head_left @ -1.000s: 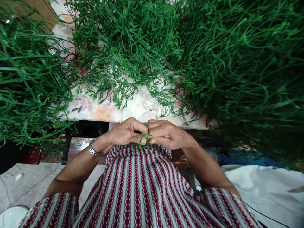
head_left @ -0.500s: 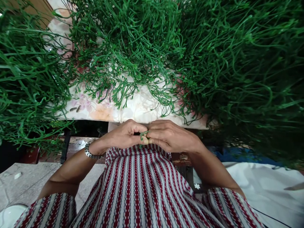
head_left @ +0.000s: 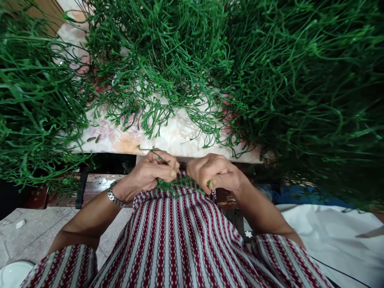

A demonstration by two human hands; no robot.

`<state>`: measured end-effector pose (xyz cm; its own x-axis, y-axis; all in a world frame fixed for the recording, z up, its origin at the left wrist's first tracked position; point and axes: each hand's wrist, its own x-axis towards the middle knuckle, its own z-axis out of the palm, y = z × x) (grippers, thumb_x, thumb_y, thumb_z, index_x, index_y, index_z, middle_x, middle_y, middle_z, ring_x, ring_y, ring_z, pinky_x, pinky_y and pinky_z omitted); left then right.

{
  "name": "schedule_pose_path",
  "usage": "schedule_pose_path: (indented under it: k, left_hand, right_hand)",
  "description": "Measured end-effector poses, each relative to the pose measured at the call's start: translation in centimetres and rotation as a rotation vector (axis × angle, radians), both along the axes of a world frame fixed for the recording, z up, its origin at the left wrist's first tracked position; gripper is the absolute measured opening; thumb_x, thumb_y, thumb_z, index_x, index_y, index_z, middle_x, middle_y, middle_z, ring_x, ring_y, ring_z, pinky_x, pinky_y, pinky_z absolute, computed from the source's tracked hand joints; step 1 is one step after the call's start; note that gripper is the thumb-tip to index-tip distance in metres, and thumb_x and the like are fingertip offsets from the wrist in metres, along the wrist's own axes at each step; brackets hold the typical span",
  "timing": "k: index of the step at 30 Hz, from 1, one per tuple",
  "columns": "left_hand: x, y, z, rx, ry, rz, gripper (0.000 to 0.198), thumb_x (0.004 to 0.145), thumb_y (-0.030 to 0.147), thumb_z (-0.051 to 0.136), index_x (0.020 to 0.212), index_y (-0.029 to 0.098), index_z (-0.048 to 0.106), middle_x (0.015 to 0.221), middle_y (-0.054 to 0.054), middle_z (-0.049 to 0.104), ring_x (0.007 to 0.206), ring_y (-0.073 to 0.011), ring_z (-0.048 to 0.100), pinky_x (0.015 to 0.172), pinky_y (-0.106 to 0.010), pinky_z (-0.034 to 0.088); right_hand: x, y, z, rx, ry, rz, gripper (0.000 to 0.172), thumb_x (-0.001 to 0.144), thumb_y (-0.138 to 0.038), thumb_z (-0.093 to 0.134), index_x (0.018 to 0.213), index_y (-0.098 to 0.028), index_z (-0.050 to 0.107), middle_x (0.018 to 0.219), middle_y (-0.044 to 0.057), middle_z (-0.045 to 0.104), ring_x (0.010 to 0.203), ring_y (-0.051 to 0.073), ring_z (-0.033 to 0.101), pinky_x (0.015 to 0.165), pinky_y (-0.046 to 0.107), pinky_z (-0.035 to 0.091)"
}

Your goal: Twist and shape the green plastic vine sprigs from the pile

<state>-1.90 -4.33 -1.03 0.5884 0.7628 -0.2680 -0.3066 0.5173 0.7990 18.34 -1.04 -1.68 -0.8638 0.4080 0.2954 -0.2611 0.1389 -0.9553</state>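
My left hand (head_left: 151, 173), with a metal watch on its wrist, is closed around a thin green stem (head_left: 175, 184) just above my striped shirt. My right hand (head_left: 214, 173) is closed in a fist on the other end of the same stem. The stem stretches between the two hands, and a loose end pokes up behind my left fingers. Both hands sit at the near edge of a table covered with a pale flowered cloth (head_left: 174, 138). Large heaps of green stringy stems (head_left: 186, 60) lie on the table beyond them.
More green heaps fill the left (head_left: 33, 116) and right (head_left: 315, 100) sides. A white cloth (head_left: 336, 240) lies at the lower right, with a blue thing (head_left: 300, 198) behind it. A white dish (head_left: 13, 274) sits on the tiled floor at the lower left.
My hands were pressed together on a small green bundle. They have drawn apart, and the stem is now stretched out between them.
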Motion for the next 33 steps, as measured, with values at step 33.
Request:
schedule_pose_path:
  k: [33]
  left_hand:
    - [2.2,1.6,0.4,0.421,0.289,0.652,0.014,0.074,0.030,0.065,0.067,0.018,0.067,0.071,-0.003,0.066,0.066,-0.0138,0.057,0.063,-0.026,0.044]
  right_hand:
    - [-4.2,-2.6,0.1,0.045,-0.320,-0.812,0.012,0.088,-0.026,0.046,0.086,-0.015,0.052,0.074,0.000,0.055,0.067,0.010,0.052,0.063,0.023,0.043]
